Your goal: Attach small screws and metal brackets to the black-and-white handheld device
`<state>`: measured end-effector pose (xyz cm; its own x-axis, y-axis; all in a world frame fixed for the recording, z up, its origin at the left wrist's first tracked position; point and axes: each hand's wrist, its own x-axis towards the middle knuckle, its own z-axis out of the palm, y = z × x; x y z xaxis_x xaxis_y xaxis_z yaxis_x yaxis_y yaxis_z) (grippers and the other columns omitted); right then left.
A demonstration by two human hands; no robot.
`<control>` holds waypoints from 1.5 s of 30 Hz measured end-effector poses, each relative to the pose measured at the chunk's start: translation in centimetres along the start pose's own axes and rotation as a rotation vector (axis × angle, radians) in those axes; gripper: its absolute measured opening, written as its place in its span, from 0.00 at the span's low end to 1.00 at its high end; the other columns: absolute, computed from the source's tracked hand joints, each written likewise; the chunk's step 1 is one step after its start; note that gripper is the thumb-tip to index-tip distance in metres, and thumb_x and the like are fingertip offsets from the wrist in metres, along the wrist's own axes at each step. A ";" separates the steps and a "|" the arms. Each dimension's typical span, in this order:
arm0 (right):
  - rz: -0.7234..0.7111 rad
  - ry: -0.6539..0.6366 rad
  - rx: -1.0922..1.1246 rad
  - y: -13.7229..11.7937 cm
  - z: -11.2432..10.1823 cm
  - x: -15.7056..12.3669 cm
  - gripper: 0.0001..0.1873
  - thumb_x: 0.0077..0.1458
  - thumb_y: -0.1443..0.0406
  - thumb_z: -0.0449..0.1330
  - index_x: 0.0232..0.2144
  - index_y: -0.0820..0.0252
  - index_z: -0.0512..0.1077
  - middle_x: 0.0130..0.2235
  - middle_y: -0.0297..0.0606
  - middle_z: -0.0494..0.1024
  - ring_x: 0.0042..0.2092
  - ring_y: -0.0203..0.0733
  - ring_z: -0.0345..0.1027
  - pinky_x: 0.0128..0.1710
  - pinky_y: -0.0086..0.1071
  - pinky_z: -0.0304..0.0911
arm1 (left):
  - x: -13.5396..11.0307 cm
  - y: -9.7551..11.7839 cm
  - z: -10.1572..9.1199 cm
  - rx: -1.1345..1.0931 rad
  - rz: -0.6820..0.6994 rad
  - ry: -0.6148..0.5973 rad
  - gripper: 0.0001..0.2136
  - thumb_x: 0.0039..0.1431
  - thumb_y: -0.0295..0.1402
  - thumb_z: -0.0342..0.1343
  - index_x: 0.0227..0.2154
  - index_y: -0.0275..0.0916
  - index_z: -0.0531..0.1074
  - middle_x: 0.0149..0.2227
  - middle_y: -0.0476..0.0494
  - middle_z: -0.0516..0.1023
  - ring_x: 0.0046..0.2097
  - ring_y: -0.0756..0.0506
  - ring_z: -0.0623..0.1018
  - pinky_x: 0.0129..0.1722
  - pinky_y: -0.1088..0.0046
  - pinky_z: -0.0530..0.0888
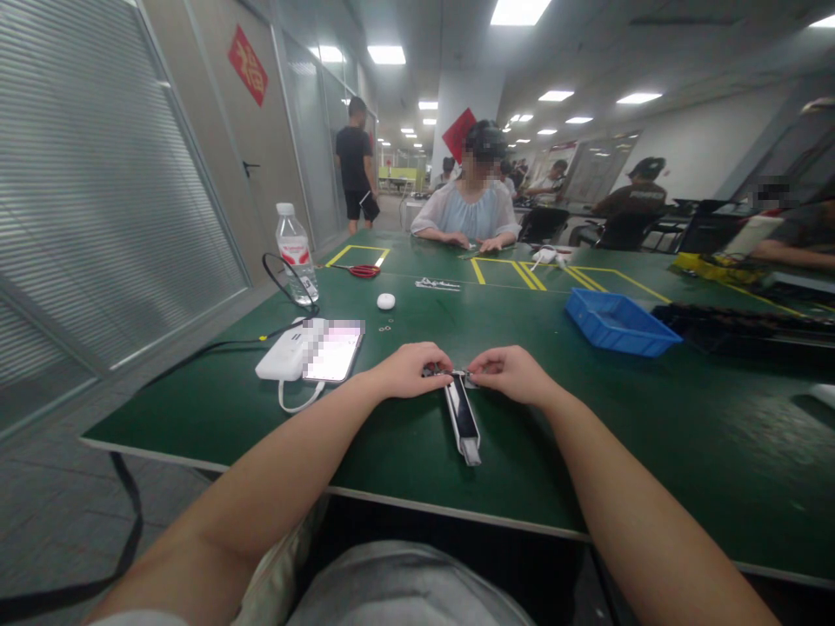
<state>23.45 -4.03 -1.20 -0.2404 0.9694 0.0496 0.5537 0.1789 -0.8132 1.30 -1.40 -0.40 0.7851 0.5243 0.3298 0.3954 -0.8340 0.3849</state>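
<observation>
A long, narrow white device (463, 413) with a dark glossy top face lies on the table in front of me, a pale tab at its near end. At its far end, my left hand (414, 369) and my right hand (515, 376) meet from either side. Both have their fingers pinched around a small, thin metallic strip (459, 374) that runs across the device's far end. My fingertips cover most of that strip, and its exact kind is too small to make out.
Left of my hands are a lit phone (335, 352), a white power bank (287, 352), a water bottle (297, 261) and a white earbud case (385, 302). Red-handled scissors (365, 271) lie farther back. A blue tray (619, 326) stands at right. Across the table sits a person (470, 209).
</observation>
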 end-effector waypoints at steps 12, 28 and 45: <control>0.002 0.008 -0.058 -0.4 0.0 -0.2 0.11 0.41 0.63 0.64 0.29 0.64 0.76 0.23 0.35 0.75 0.22 0.31 0.63 0.23 0.26 0.58 | 0.0 0.0 0.0 0.001 -0.005 -0.002 0.10 0.56 0.36 0.54 0.37 0.37 0.74 0.36 0.44 0.74 0.38 0.48 0.73 0.40 0.74 0.68; -0.031 0.021 -0.090 -0.4 0.2 -0.1 0.12 0.41 0.65 0.63 0.31 0.64 0.75 0.27 0.35 0.75 0.23 0.30 0.62 0.23 0.25 0.57 | 0.0 0.0 0.1 -0.006 -0.005 0.005 0.10 0.56 0.36 0.54 0.37 0.36 0.74 0.36 0.44 0.74 0.38 0.48 0.72 0.39 0.74 0.68; -0.048 0.000 -0.130 -0.6 0.3 -0.3 0.10 0.43 0.63 0.61 0.29 0.64 0.74 0.23 0.33 0.72 0.23 0.31 0.60 0.23 0.25 0.56 | -0.1 -0.1 0.1 -0.003 -0.012 0.010 0.10 0.56 0.36 0.54 0.37 0.37 0.74 0.36 0.44 0.74 0.38 0.48 0.72 0.40 0.74 0.68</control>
<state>23.00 -4.50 -0.92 -0.2689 0.9593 0.0863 0.6403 0.2450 -0.7280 1.25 -1.34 -0.55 0.7756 0.5359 0.3336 0.4034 -0.8272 0.3912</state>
